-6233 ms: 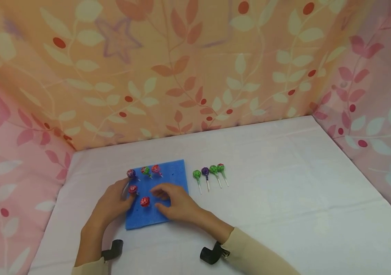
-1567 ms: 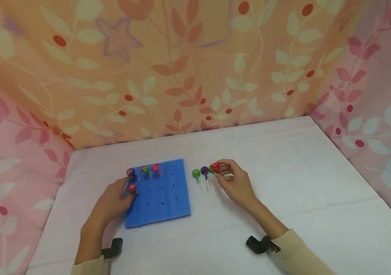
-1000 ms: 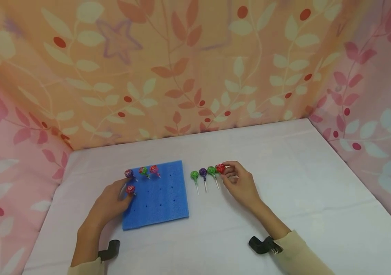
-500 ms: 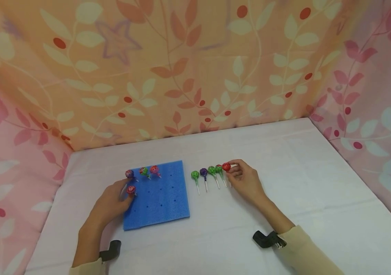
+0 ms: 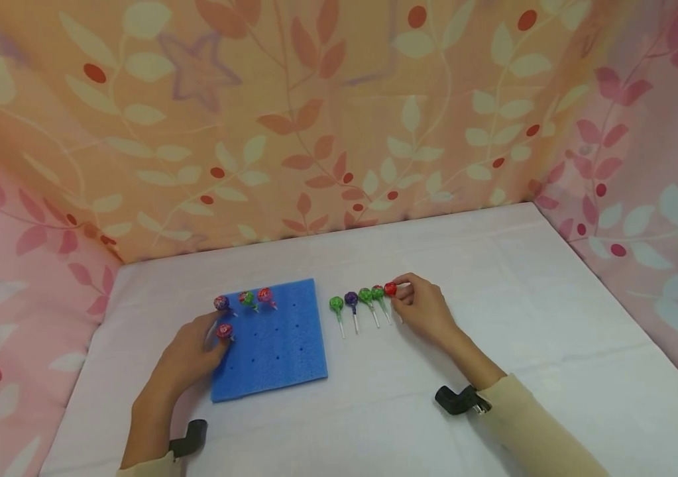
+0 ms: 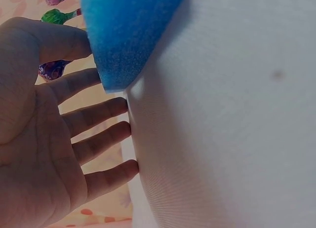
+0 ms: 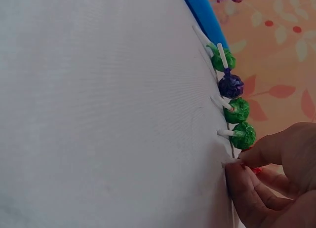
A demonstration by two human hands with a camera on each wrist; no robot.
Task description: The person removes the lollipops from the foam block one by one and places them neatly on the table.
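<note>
My right hand (image 5: 425,308) pinches a red lollipop (image 5: 390,289) by its ball, at the right end of a row of lollipops on the white table. In the right wrist view my thumb and fingers close round its red wrapper, which they mostly hide. Beside it lie green-wrapped lollipops (image 5: 365,295) and a purple lollipop (image 5: 351,299), sticks toward me. My left hand (image 5: 186,351) rests against the left side of a blue foam board (image 5: 291,344), fingers fairly straight along its edge in the left wrist view. A dark red lollipop (image 5: 225,331) stands in the board beside my left thumb.
Along the board's far edge stand a blue-purple lollipop (image 5: 221,303), a green-and-red lollipop (image 5: 246,298) and a pink-red lollipop (image 5: 265,295). Small holes dot the rest of the foam. A patterned curtain (image 5: 315,132) encloses the table (image 5: 494,278) at the back and sides.
The red lollipop has gone from the lower part of the board to the right end of the table row, carried by my right hand. My left hand has stayed at the board's left side.
</note>
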